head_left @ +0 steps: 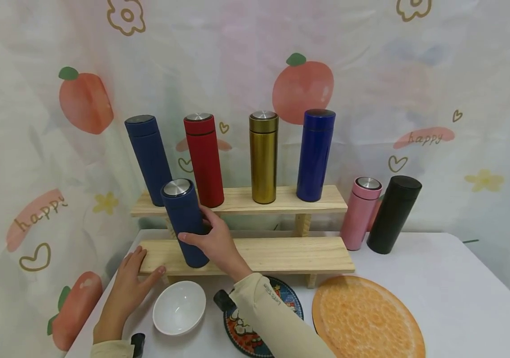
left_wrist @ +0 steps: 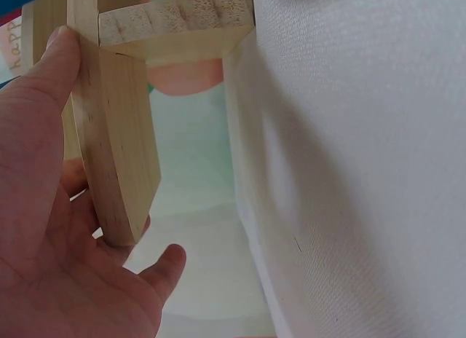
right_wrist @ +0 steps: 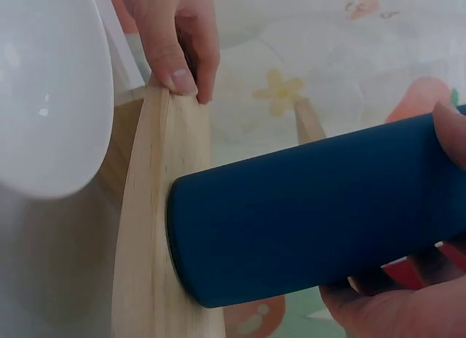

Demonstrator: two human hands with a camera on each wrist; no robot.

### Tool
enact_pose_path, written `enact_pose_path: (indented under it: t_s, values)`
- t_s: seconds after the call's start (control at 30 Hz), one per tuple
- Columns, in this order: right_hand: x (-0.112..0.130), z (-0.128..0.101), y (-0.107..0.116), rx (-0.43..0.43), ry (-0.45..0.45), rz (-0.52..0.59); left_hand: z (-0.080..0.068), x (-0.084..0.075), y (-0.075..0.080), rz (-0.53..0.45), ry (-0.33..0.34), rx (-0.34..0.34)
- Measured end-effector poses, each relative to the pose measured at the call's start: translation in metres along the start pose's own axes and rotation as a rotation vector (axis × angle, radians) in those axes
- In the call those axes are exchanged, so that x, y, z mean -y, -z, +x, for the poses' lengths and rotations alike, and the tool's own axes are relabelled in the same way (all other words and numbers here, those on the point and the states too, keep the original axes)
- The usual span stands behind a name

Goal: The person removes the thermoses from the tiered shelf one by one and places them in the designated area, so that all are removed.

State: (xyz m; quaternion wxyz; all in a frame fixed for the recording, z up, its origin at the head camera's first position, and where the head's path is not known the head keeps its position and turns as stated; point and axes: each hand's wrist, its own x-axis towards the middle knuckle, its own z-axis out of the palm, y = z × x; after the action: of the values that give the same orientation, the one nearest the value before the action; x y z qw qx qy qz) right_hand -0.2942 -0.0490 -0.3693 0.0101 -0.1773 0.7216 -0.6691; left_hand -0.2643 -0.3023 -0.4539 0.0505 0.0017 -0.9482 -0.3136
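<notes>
Right hand (head_left: 217, 243): wrapped around dark navy steel flask (head_left: 185, 223), base on lower wooden shelf (head_left: 277, 254).
Left hand (head_left: 130, 279): fingers flat, steadying shelf's left end.
Step, judged: seating flask; release needs it upright.
Upper shelf (head_left: 282, 199): four flasks.
White table (head_left: 461, 293): white bowl (head_left: 179, 307), orange mat (head_left: 367, 318). Peach-print curtain behind.

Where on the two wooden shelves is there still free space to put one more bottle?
The lower shelf is bare from the right hand to its right end. The upper shelf is crowded: four bottles, narrow gaps between. The left hand holds the lower shelf's left end.
</notes>
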Motion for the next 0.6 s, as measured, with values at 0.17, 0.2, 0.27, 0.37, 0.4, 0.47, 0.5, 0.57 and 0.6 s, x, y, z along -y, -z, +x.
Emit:
enact_pose_path:
  t_s: [0.17,0.2,0.27,0.37,0.4,0.47,0.5,0.57,0.6]
  values:
    - [0.002,-0.008,0.011,0.000,0.021,-0.016,0.001,0.000,0.002,0.004,0.014,0.015]
    - [0.003,-0.010,0.012,-0.002,0.024,-0.015,0.001,0.001,0.003,0.007,0.017,0.017]
    - [0.005,-0.014,0.016,-0.008,0.029,-0.016,0.001,0.001,0.003,0.008,0.019,0.019]
    - [0.007,-0.021,0.022,-0.017,0.032,-0.018,0.000,0.002,0.003,0.009,0.018,0.016]
    - [0.007,-0.024,0.025,-0.022,0.032,-0.016,0.000,0.002,0.003,0.008,0.018,0.016]
    - [0.008,-0.029,0.031,-0.031,0.033,-0.003,0.000,0.003,0.002,0.006,0.015,0.014]
    - [0.008,-0.031,0.034,-0.036,0.031,0.009,-0.001,0.003,0.002,0.007,0.014,0.013]
    - [0.009,-0.036,0.039,-0.049,0.028,0.025,-0.001,0.003,0.001,0.006,0.005,0.008]
    - [0.010,-0.038,0.042,-0.052,0.028,0.033,-0.001,0.003,0.001,0.007,0.008,0.010]
